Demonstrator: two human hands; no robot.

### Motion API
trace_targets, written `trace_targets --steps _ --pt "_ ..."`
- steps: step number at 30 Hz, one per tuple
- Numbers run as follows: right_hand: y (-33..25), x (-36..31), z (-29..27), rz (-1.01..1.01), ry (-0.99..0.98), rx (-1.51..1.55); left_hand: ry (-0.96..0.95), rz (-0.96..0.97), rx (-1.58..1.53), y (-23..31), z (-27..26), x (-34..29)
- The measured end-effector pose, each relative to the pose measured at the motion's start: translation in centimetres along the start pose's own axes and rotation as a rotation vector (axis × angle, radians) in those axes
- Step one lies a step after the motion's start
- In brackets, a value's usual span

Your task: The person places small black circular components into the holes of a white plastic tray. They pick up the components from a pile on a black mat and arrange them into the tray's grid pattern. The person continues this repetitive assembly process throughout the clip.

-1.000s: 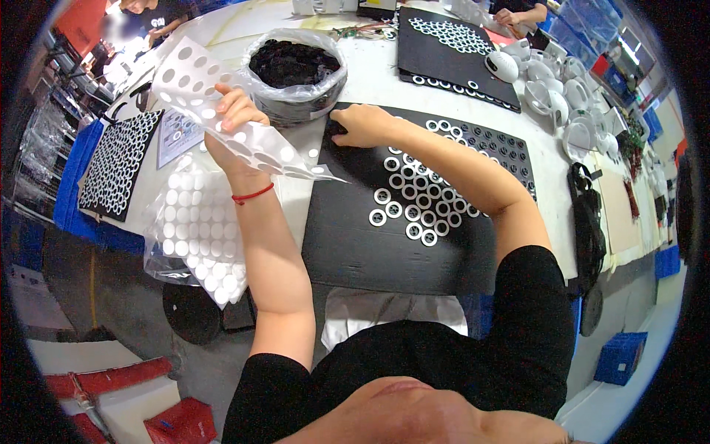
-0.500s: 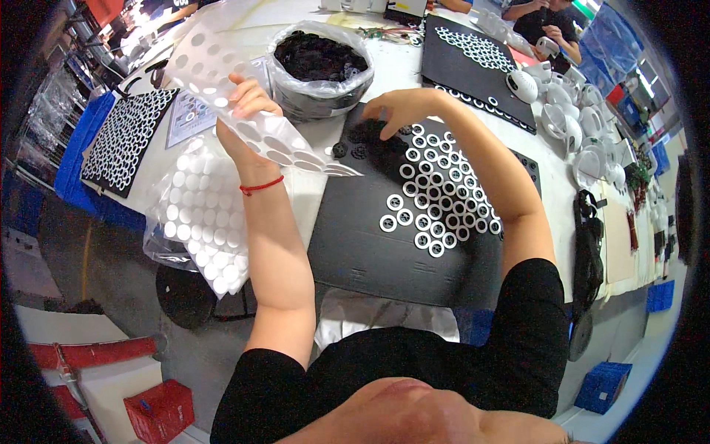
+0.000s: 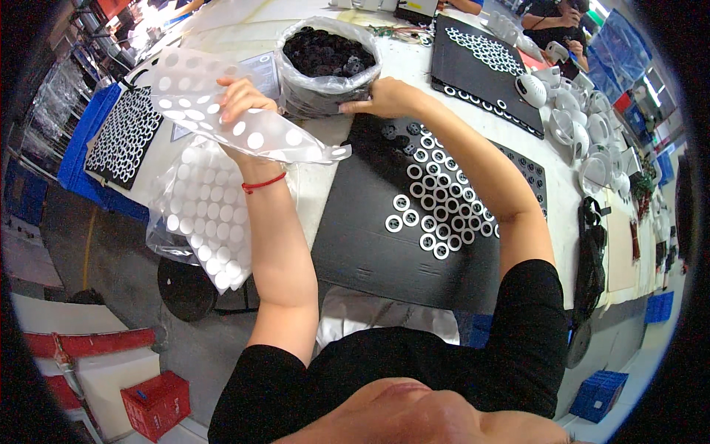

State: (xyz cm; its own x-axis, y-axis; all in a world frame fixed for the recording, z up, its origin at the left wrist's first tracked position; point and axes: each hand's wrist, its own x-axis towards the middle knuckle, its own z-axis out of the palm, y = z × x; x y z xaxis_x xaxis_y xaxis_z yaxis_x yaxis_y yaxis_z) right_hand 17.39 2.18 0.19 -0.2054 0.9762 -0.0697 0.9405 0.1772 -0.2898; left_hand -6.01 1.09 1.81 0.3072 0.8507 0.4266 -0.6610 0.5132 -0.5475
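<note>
My left hand (image 3: pixel 246 101) is closed on a translucent sheet of round white stickers (image 3: pixel 196 103), held up above the table and curling to the right. At the right side of a clear plastic bag of black discs (image 3: pixel 329 52), my right hand (image 3: pixel 388 98) is open, its thumb stretched out against the bag; its other fingertips are partly hidden. Below that hand lies a dark board (image 3: pixel 355 237) bearing many white rings (image 3: pixel 444 194) with black centres. A few loose black discs (image 3: pixel 401 140) rest at its upper edge.
More white sticker sheets (image 3: pixel 207 200) lie in clear plastic at the left. Other boards of white rings stand at the far left (image 3: pixel 122 140) and far right (image 3: pixel 488 92). White shell-shaped parts (image 3: pixel 580 126) are heaped at the right, near another person (image 3: pixel 551 33).
My right hand has moved up from the loose black discs to the bag's side. Fewer loose discs show at the board's upper left. The sticker sheet has turned in my left hand.
</note>
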Motion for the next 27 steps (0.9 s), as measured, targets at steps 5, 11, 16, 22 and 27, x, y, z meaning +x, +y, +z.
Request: trace_targets --steps 5,11,16,22,27 --pt "3.5 3.4 2.9 -0.062 0.058 0.017 -0.027 -0.035 -0.045 -0.8 0.0 -0.2" --pt "6.0 6.2 2.6 -0.148 0.077 0.111 -0.049 -0.095 -0.053 -0.7 0.2 -0.2" --pt "6.3 7.2 2.5 -0.184 0.094 0.089 -0.039 -0.066 -0.055 -1.3 0.3 -0.3" --pt "2.4 3.4 1.3 -0.080 0.148 -0.161 -0.054 -0.036 -0.078 -0.6 0.5 -0.4" --pt "-1.8 -1.4 1.8 -0.304 0.075 0.018 -0.066 -0.054 -0.128 -1.0 0.6 -0.6"
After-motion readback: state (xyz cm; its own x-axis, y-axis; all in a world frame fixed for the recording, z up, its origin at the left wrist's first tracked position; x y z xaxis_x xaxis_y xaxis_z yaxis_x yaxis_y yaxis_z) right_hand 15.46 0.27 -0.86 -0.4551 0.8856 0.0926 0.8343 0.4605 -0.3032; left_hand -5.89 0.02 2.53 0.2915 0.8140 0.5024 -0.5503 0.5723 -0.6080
